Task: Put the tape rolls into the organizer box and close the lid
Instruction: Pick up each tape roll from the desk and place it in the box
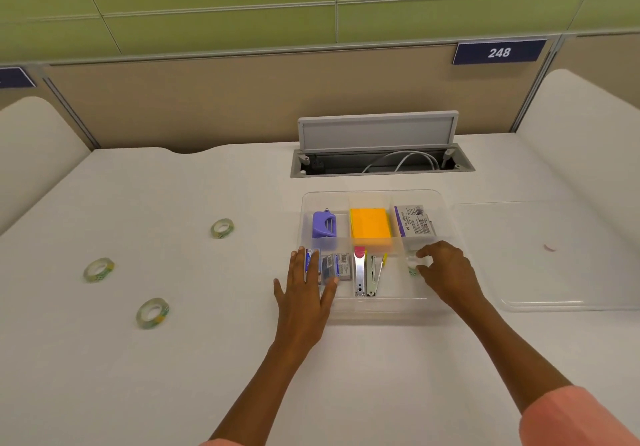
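A clear organizer box [377, 196] sits at the middle of the white table, its lid off. The clear lid [554, 272] lies flat to its right. Three tape rolls rest on the table to the left: one far [222, 228], one at the left [98, 269], one nearer [152, 313]. My left hand [306, 286] lies flat with spread fingers on the box's front left corner. My right hand [446, 269] is inside the front right compartment, fingers curled around a fourth tape roll [412, 265], mostly hidden.
The box holds a purple sharpener-like item [324, 224], orange sticky notes [370, 226], a printed packet [414, 221], staple boxes [337, 265] and staplers [360, 274]. Behind it a cable hatch [381, 160] stands open. A partition wall runs along the table's back.
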The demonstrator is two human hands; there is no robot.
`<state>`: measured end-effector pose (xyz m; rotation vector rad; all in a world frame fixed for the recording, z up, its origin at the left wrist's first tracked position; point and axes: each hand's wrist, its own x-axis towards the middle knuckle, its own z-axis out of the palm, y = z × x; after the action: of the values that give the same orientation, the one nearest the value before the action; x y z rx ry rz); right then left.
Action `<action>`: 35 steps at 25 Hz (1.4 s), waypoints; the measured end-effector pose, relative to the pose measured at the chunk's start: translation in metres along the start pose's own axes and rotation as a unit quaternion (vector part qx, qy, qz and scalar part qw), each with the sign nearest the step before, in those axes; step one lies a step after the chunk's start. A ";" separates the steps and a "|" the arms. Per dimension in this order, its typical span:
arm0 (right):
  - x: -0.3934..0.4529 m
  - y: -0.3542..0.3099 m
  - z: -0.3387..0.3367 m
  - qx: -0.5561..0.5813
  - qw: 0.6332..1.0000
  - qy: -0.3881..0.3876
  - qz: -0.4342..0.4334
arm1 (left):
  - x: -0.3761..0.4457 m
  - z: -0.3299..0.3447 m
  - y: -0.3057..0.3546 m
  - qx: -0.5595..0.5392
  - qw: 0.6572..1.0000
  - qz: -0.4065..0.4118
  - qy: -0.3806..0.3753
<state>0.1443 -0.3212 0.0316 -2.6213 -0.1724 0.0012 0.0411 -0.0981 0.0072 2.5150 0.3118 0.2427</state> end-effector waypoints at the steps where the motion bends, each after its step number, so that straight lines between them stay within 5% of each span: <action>1: -0.002 -0.006 -0.001 0.012 1.000 0.021 -0.010 | 0.000 -0.002 -0.002 -0.011 1.000 0.006 0.010; 5: 0.001 -0.056 -0.006 0.095 0.990 0.070 -0.076 | -0.005 -0.011 -0.026 -0.066 0.996 -0.003 0.065; 12: 0.001 -0.151 0.043 0.120 0.968 -0.103 -0.195 | 0.010 -0.043 -0.101 -0.006 0.992 -0.078 0.096; 25: 0.046 -0.258 0.141 0.002 0.928 -0.213 -0.306 | 0.022 -0.046 -0.147 0.133 0.974 -0.150 0.102; 35: 0.079 -0.282 0.190 -0.157 0.921 -0.190 -0.303 | 0.024 -0.043 -0.151 0.144 0.972 -0.145 0.118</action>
<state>0.1818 0.0252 0.0075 -2.7334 -1.1996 0.2899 0.0284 0.0525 -0.0422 2.6809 0.8589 0.4040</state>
